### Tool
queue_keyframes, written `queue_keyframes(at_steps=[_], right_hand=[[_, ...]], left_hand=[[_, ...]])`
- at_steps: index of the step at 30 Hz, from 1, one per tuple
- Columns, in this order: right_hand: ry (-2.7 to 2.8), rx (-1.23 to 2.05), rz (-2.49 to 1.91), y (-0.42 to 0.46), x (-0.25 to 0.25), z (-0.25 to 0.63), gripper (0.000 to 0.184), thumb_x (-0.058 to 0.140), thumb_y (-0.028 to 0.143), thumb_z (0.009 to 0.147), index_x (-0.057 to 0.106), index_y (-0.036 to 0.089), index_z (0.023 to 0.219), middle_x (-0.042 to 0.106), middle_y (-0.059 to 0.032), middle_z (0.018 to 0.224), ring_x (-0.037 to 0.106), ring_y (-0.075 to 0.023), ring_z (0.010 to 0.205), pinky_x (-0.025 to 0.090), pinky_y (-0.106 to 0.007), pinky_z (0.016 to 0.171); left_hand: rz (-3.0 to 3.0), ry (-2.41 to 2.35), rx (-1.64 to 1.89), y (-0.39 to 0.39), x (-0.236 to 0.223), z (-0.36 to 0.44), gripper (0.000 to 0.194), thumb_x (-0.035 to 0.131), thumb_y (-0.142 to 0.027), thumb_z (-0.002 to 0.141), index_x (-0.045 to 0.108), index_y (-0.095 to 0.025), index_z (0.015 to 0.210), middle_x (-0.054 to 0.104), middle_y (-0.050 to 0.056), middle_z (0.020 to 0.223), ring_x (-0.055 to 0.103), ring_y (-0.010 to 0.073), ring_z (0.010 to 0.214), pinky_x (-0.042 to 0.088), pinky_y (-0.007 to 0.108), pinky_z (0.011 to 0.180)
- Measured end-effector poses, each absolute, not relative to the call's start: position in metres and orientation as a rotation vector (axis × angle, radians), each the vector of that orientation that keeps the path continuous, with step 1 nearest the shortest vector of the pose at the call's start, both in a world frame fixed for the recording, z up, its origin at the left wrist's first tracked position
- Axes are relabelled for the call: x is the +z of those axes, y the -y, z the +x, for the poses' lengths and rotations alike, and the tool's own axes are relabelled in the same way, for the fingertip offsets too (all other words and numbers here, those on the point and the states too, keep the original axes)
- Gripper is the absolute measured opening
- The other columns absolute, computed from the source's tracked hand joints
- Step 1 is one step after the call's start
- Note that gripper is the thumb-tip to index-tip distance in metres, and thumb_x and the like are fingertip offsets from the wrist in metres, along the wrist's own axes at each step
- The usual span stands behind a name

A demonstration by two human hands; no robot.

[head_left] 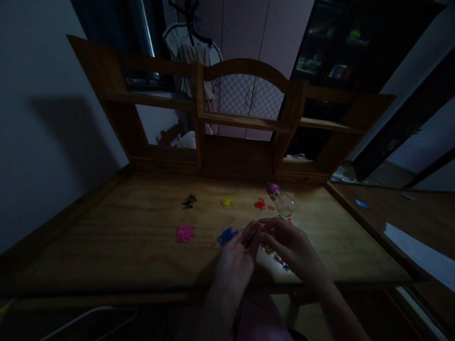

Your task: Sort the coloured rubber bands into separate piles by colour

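My left hand [236, 259] is held palm up over the front of the desk, its fingers curled in. Against its fingertips my right hand [296, 244] is pinched, thumb and forefinger together. Whatever lies between the fingers is too dark and small to make out. Partly covered by the left hand is a pile of blue paper clips [226, 236]. Under and beside the right hand lie mixed coloured paper clips [282, 261]. Further off are piles of pink paper clips [185, 233], black paper clips [189, 201], yellow paper clips [227, 202] and red paper clips [260, 204].
A clear bottle with a pink top [284, 199] lies behind the right hand. The wooden desk [117, 237] has a raised shelf unit [245, 122] along its back. To the right, a lower surface holds a white sheet [419, 251] and a blue card [362, 204].
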State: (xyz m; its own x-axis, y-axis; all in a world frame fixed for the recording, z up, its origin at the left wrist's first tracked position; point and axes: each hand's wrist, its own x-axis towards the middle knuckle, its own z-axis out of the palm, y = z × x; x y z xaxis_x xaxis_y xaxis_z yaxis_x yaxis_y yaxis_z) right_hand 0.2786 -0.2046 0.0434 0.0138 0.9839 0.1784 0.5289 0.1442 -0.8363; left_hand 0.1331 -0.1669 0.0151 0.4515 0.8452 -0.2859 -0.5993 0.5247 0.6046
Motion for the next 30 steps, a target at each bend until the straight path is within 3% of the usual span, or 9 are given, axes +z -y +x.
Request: queue_keyframes(at_steps=[5,10,14,19,23,30], right_hand=[[1.370,0.723,-1.545,0.206,0.038,0.305,0.029,0.065,0.044,0.087,0.069,0.022,0.105,0.071,-0.0074,0.106,0.067,-0.0248,0.096,0.054,-0.031,0.081],[1.319,0.577,-1.686,0.217,0.017,0.351,0.033,0.062,0.050,0.086,0.071,0.022,0.102,0.073,-0.0063,0.102,0.068,-0.0254,0.094,0.053,-0.027,0.077],[1.178,0.400,-1.900,0.231,-0.016,0.399,0.041,0.060,0.057,0.082,0.072,0.023,0.101,0.075,-0.0061,0.096,0.069,-0.0256,0.086,0.052,-0.026,0.066],[1.078,0.416,-2.015,0.244,-0.039,0.437,0.049,0.056,0.064,0.079,0.073,0.023,0.102,0.076,-0.0069,0.090,0.070,-0.0290,0.082,0.052,-0.030,0.061],[1.170,0.382,-2.018,0.244,-0.041,0.443,0.051,0.054,0.066,0.079,0.073,0.024,0.101,0.076,-0.0087,0.092,0.070,-0.0306,0.081,0.051,-0.033,0.061],[1.179,0.459,-1.934,0.240,-0.037,0.441,0.045,0.053,0.060,0.083,0.071,0.022,0.098,0.075,-0.0062,0.086,0.070,-0.0241,0.072,0.050,-0.030,0.062]], left_hand=[[0.447,-1.113,0.911,0.167,0.025,0.117,0.049,0.026,-0.009,0.088,0.074,-0.013,0.094,0.070,0.016,0.111,0.059,0.0201,0.122,0.058,0.032,0.085],[0.109,-0.612,1.135,0.151,0.008,0.102,0.040,0.029,-0.003,0.090,0.068,-0.004,0.099,0.069,0.020,0.112,0.065,0.0212,0.113,0.058,0.029,0.091],[0.029,-0.470,1.299,0.112,0.010,0.069,0.035,0.034,-0.006,0.091,0.062,-0.004,0.111,0.070,0.018,0.107,0.066,0.0224,0.111,0.060,0.031,0.089],[0.487,-0.838,1.509,0.051,0.020,0.015,0.029,0.038,-0.013,0.088,0.065,-0.008,0.100,0.070,0.015,0.105,0.066,0.0174,0.102,0.054,0.031,0.092],[0.687,-1.002,1.488,0.019,0.014,0.002,0.031,0.038,-0.021,0.088,0.066,-0.009,0.094,0.070,0.015,0.104,0.064,0.0206,0.099,0.051,0.035,0.089],[1.182,-1.331,1.428,0.001,0.005,0.006,0.030,0.044,-0.031,0.083,0.068,-0.013,0.088,0.072,0.013,0.102,0.059,0.0252,0.102,0.045,0.035,0.087]])
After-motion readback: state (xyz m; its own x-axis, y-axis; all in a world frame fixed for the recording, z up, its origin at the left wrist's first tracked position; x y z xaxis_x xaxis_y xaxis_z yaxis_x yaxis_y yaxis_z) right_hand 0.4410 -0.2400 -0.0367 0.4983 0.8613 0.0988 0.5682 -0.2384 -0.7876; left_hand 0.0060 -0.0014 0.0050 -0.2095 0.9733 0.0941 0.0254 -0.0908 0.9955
